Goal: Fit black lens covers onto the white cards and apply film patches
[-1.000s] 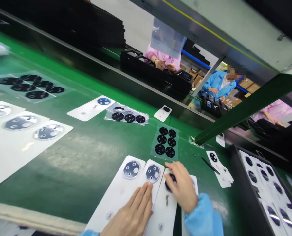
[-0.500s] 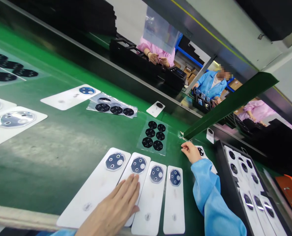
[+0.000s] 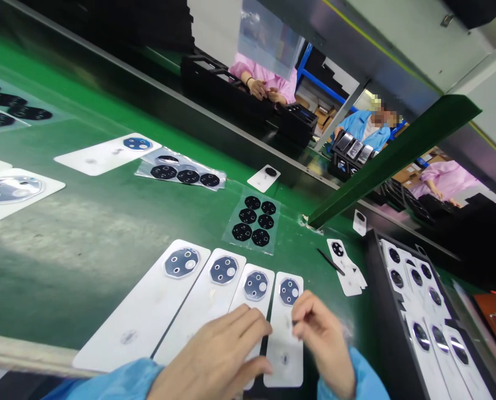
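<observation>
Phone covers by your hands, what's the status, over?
Left hand flat on the middle covers. Right hand curled over the rightmost cover, grip unclear. Thin black tool lies clear, off right.

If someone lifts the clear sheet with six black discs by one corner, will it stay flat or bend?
Probably it droops: the clear sheet looks film-thin and lies flat on the green belt. It is likely very light, so a push may slide it. The black discs sit in neat rows, so they seem stuck on.
</observation>
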Demonstrator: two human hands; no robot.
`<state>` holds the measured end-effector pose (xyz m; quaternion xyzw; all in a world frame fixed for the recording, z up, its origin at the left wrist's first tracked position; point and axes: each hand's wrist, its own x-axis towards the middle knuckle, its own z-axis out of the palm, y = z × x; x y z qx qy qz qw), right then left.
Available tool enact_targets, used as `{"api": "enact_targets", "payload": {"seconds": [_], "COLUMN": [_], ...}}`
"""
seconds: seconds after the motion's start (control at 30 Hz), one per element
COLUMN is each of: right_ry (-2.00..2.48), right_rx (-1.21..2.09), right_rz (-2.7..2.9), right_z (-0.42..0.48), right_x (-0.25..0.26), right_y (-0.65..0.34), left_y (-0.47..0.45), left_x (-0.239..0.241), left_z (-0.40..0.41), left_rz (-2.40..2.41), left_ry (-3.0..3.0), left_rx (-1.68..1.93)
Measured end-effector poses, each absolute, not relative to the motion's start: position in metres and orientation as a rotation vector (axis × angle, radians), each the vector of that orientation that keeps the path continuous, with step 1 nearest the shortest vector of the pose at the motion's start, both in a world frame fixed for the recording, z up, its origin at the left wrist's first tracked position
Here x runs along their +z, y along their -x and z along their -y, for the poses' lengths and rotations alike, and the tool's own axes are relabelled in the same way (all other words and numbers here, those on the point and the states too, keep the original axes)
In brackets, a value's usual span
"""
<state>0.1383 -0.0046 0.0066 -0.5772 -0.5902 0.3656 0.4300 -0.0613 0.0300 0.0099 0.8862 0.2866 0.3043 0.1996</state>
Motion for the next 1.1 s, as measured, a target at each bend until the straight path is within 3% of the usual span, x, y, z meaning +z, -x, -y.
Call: {"api": "enact_targets", "payload": {"seconds": [0.27,0.53,1.1], "right_ry": [1.309,1.111,1.187], "right_rx": [0.755,0.387,0.559], "right_rz": [1.545,1.481,1.191], "right_z": [0.049,0.051,0.05], "right_x": [-0.029,-0.022,-0.013], "right_y": [-0.129,-0.135,-0.126], "left_y": [0.033,0.025,-0.007], "left_x": [0.003,0.008,-0.008], "left_z": [-0.015,-0.008,-0.007], "left_rz": [-0.584,-0.597,-0.617], "left_ry": [-2.486,-2.129,-1.234], "left_rx": [0.942,0.825,0.46]}}
